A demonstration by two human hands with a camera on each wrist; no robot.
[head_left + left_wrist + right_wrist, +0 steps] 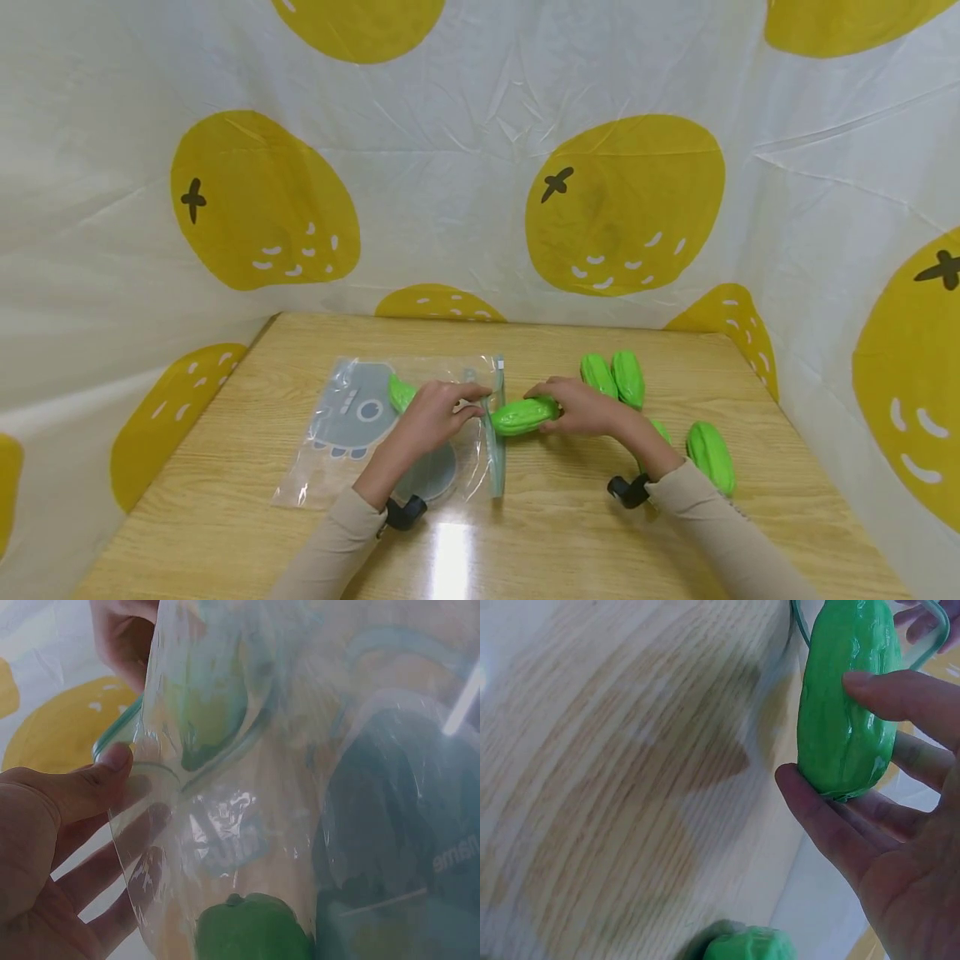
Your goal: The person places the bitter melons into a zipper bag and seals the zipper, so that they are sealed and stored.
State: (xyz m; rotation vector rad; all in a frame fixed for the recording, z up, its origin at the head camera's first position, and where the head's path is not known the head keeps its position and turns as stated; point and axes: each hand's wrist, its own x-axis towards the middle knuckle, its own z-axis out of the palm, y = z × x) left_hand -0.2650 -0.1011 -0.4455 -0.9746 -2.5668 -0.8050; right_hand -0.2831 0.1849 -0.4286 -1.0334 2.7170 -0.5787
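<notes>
A clear zip bag (pixel 300 479) with a grey-blue cartoon print lies on the table, its mouth edge toward the right. My left hand (pixel 435 414) pinches the edge of that mouth; in the left wrist view, the thumb (pixel 115 756) is on the rim and the fingers show through the film. My right hand (pixel 581 407) grips a bright green, ridged, cucumber-shaped toy (pixel 517 417) by its right end. The toy's left end is at the bag's mouth, seen through the film in the left wrist view. Another green toy (pixel 401 392) lies inside the bag, partly behind my left hand.
Two green toys (pixel 628 379) stand side by side behind my right hand. Another (pixel 711 458) lies right of my right forearm, and one more (pixel 660 430) is partly hidden by that arm. A white cloth (pixel 450 208) with yellow fruit prints hangs around the wooden table (pixel 555 533).
</notes>
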